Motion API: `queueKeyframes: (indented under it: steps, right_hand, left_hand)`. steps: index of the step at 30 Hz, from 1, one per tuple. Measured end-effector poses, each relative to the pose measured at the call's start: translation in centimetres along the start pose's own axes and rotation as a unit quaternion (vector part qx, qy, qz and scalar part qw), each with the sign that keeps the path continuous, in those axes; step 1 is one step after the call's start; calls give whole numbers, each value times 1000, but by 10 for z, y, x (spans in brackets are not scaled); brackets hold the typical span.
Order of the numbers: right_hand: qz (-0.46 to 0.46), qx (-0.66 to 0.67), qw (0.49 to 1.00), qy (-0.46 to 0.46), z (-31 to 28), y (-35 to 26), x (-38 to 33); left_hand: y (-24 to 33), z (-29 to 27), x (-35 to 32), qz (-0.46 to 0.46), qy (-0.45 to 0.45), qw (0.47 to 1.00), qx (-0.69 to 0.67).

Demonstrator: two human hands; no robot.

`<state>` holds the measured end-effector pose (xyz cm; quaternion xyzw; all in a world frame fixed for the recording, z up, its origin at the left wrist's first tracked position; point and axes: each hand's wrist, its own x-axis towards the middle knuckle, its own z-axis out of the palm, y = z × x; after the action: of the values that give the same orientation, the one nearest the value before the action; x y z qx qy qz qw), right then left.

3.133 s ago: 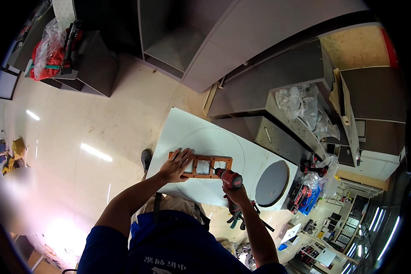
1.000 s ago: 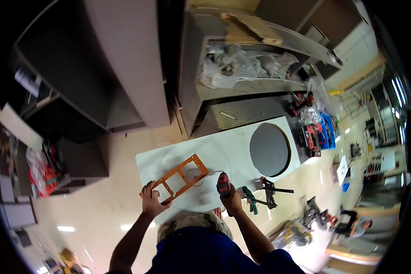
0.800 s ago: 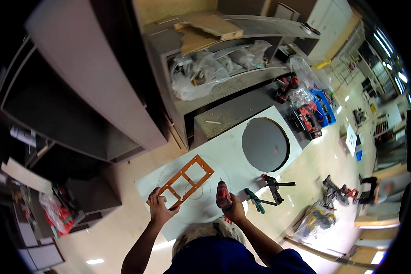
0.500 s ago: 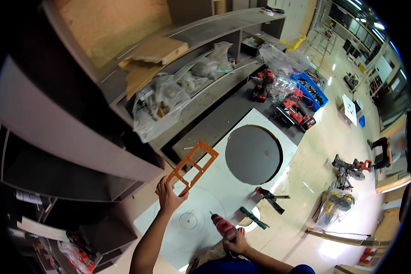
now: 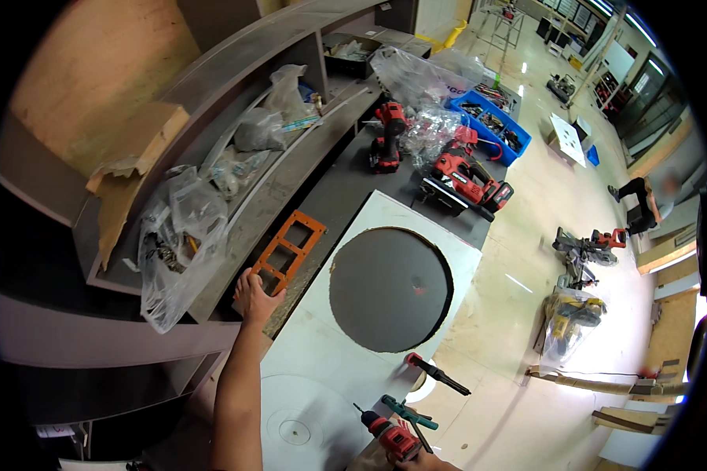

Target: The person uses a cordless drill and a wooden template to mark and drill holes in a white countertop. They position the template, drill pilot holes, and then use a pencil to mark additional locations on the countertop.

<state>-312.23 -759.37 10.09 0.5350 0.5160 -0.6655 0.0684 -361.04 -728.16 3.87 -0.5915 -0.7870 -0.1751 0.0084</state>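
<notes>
My left hand [image 5: 255,298] is closed on the near end of an orange rectangular template [image 5: 291,246] with three square openings. The template is over the strip between the shelf ledge and the white board; I cannot tell whether it touches anything. At the lower edge, my right hand [image 5: 418,461], partly cut off, grips a red and black cordless drill [image 5: 399,441] with a bit pointing up and left. The white board [image 5: 291,357] has a large round cutout showing grey beneath, and circles marked nearer me. A red and black clamp [image 5: 441,374] and a green clamp [image 5: 410,411] sit at its right edge.
A jigsaw [image 5: 463,179], another red cordless tool [image 5: 388,137] and a blue crate [image 5: 491,118] of small parts stand beyond the board. Plastic bags [image 5: 184,235] and torn cardboard [image 5: 137,161] fill the left shelf. A person [image 5: 642,202] is far right, near a saw [image 5: 589,247].
My left hand has carried the orange template from above the white board toward the shelf side, turning it flatter. The view has shifted, and the drill in my right hand now shows lower.
</notes>
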Motion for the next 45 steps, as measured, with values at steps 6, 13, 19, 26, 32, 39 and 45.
queueKeyframes:
  steps: [6, 13, 19, 26, 32, 39, 45]
  right_hand:
    - [-68, 92, 988, 107, -24, -18, 15]
    - [-115, 149, 974, 129, -60, -65, 27]
    - [-271, 348, 898, 7, -111, -149, -29]
    - [-431, 27, 902, 22, -220, -268, 1]
    - [-225, -290, 887, 281, -226, -282, 183]
    - [-212, -294, 894, 265, -229, -287, 271]
    - [-208, -359, 867, 276, -271, -347, 350]
  left_hand:
    - [12, 14, 27, -26, -86, 996, 12]
    - [16, 16, 33, -53, -205, 977, 0]
    - [-4, 11, -18, 37, -22, 990, -132]
    - [54, -17, -131, 17, -37, 948, -314]
    - [129, -55, -146, -16, -16, 927, -375]
    - [58, -64, -270, -105, 0, 944, -313]
    - [21, -95, -392, -130, 18, 976, -173]
